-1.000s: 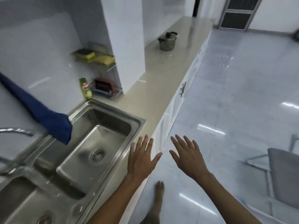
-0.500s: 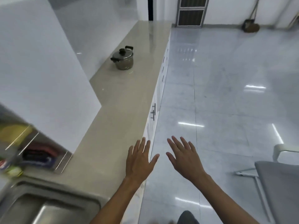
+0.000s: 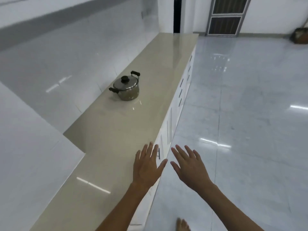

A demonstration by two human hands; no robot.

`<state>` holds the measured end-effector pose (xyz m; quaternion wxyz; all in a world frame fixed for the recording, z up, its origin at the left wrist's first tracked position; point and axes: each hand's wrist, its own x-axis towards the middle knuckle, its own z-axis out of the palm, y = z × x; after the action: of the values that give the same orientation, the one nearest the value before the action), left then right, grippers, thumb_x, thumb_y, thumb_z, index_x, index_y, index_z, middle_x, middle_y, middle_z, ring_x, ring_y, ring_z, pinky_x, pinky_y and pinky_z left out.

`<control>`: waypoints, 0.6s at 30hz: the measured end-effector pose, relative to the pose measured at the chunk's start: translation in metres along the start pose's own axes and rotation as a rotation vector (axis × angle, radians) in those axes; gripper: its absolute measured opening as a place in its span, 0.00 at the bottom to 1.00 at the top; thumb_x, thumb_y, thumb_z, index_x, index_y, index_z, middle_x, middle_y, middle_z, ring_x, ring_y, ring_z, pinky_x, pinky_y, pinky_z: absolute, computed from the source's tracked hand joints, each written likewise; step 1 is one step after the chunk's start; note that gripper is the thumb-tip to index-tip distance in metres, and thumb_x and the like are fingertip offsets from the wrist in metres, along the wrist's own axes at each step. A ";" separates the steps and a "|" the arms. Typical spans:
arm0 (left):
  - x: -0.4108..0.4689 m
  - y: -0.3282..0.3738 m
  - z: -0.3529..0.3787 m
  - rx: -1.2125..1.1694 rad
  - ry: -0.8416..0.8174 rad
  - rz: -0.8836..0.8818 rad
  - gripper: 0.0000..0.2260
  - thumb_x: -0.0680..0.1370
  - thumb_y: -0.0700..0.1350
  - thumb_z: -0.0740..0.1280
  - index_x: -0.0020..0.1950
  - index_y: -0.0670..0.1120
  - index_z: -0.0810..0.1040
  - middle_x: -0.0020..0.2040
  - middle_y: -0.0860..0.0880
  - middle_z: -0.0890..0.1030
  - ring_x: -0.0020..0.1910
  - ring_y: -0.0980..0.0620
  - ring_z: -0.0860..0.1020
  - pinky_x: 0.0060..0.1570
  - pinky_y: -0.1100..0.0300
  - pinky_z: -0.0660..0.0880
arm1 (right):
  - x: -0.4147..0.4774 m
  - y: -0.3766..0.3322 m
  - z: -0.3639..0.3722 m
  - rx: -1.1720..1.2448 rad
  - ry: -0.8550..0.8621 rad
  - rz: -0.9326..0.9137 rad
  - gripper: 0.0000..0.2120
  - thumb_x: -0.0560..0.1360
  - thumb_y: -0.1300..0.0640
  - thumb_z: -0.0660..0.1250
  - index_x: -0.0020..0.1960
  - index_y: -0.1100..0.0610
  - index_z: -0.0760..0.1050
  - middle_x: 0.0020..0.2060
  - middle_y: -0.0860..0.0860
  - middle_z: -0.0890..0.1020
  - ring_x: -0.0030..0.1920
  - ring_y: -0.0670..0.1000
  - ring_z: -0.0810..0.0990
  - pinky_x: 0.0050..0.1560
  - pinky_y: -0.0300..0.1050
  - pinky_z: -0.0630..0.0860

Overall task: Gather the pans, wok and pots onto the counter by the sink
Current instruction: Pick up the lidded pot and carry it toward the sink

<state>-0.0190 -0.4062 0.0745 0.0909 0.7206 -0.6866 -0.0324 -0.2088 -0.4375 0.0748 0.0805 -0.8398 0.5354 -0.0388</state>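
A small steel pot (image 3: 127, 88) with a lid, a black knob and two black side handles stands upright on the long beige counter (image 3: 116, 130), well ahead of my hands. My left hand (image 3: 147, 165) hovers over the counter's front edge, fingers spread, holding nothing. My right hand (image 3: 188, 165) is beside it over the floor, also spread and empty. The sink is out of view.
White tiled walls (image 3: 58, 67) run along the counter's left, with a corner jutting out near me. White cabinet fronts with dark handles (image 3: 180, 90) line the counter's right side. Glossy tiled floor (image 3: 250, 114) stretches right toward a door (image 3: 228, 17). My bare foot (image 3: 182, 225) shows below.
The view has moved forward along the counter: the sink, rack and chair have left the frame and the pot looks nearer. Both hands stay spread and empty.
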 end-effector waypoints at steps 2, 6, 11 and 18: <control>0.043 0.011 -0.003 -0.006 0.007 -0.050 0.36 0.79 0.70 0.45 0.80 0.51 0.60 0.81 0.49 0.58 0.80 0.48 0.56 0.77 0.47 0.53 | 0.042 0.021 -0.010 -0.002 -0.015 -0.061 0.27 0.81 0.39 0.56 0.75 0.50 0.68 0.74 0.51 0.72 0.72 0.61 0.71 0.71 0.63 0.68; 0.113 0.010 -0.004 -0.001 0.039 -0.133 0.32 0.81 0.66 0.51 0.79 0.49 0.63 0.80 0.48 0.61 0.80 0.48 0.58 0.77 0.46 0.56 | 0.124 0.051 -0.031 0.001 0.020 -0.157 0.26 0.82 0.41 0.55 0.76 0.51 0.68 0.73 0.50 0.73 0.73 0.59 0.71 0.69 0.60 0.71; 0.202 -0.018 0.010 0.042 0.110 -0.257 0.28 0.81 0.61 0.57 0.76 0.46 0.69 0.77 0.45 0.68 0.77 0.47 0.66 0.73 0.46 0.64 | 0.238 0.073 -0.045 0.052 0.116 -0.233 0.23 0.81 0.45 0.62 0.72 0.54 0.72 0.69 0.51 0.78 0.68 0.59 0.76 0.61 0.56 0.77; 0.361 -0.060 0.026 -0.031 0.164 -0.534 0.30 0.81 0.63 0.56 0.78 0.47 0.65 0.78 0.46 0.67 0.77 0.47 0.64 0.73 0.47 0.62 | 0.409 0.099 -0.055 0.112 0.091 -0.342 0.22 0.82 0.48 0.60 0.74 0.55 0.70 0.68 0.52 0.78 0.65 0.58 0.78 0.59 0.55 0.79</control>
<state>0.0551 -0.7655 0.0668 0.1456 0.8747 -0.4622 -0.0073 -0.1326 -0.8542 0.1027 0.0951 -0.9103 0.3848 -0.1195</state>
